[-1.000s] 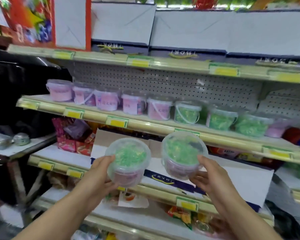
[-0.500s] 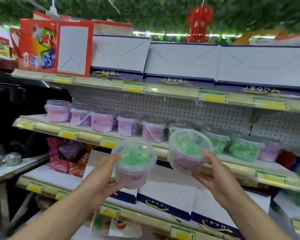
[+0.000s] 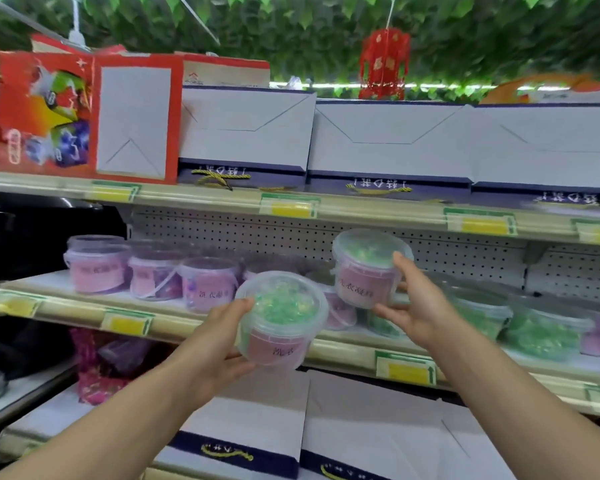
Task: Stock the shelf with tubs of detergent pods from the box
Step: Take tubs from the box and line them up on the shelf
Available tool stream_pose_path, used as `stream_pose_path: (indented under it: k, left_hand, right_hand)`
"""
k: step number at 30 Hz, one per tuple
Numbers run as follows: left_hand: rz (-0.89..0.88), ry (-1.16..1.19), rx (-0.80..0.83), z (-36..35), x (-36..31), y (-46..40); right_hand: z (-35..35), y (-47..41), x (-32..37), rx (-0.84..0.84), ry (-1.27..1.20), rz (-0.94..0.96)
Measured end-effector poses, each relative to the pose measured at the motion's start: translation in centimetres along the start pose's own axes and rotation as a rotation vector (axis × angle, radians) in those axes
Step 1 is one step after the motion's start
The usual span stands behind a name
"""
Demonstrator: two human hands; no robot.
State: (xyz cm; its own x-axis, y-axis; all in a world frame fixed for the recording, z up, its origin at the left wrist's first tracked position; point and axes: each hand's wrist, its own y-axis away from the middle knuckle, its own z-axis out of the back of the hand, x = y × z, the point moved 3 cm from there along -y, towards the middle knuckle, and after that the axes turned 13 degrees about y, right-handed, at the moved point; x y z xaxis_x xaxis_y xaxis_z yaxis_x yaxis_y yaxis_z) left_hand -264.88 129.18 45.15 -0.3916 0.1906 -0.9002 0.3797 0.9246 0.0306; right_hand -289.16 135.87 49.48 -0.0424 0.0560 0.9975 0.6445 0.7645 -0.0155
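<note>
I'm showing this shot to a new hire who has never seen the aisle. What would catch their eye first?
Two clear plastic tubs of green pods, held up mid-frame: the left hand grips the lower tub, and the right hand lifts the higher tub toward the middle shelf. Behind them runs a row of pink tubs at left and green tubs at right. A red paper lantern hangs from the leafy ceiling.

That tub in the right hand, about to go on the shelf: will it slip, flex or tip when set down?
The right hand holds the tub by its smooth clear wall with spread fingers, so it may be a bit slippery. The wall looks thin, so probably slightly flexible. It is squat, with a wide snap lid, so it will likely stand steady on the shelf.
</note>
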Motion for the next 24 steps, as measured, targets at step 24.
stream_pose_path:
  k: [24]
  left_hand:
    - [0.014, 0.017, 0.034, 5.2, -3.1, -5.8]
  right_hand:
    - [-7.6, -3.8, -2.2, -0.532, 1.472, 0.903]
